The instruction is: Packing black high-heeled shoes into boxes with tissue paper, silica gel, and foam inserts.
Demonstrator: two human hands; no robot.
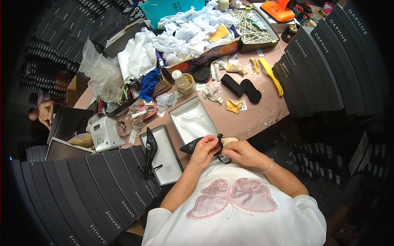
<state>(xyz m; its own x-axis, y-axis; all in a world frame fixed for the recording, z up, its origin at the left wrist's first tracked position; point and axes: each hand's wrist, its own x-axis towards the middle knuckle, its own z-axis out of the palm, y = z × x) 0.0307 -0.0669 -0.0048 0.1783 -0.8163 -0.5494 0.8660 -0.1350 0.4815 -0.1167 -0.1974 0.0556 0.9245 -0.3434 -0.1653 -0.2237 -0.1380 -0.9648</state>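
Black lace shoe (pixel 196 145) sits pinched between both hands above the desk (pixel 262 115), steadied for strap work. Left hand (pixel 205 150) grips its heel; right hand (pixel 242 152) grips the strap (pixel 221 158).

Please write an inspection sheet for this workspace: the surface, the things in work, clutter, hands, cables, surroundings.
Surface: pinkish table, worn and stained.
Job's things: black lace shoe held at the table edge; second shoe standing on a box lid; open shoebox with white paper.
Clutter: crumpled tissue paper, black pads, yellow brush, glue bottle.
Hands: left hand and right hand both grip the shoe.
Cables: nothing seen.
Surroundings: stacked dark shoeboxes; another person far left.
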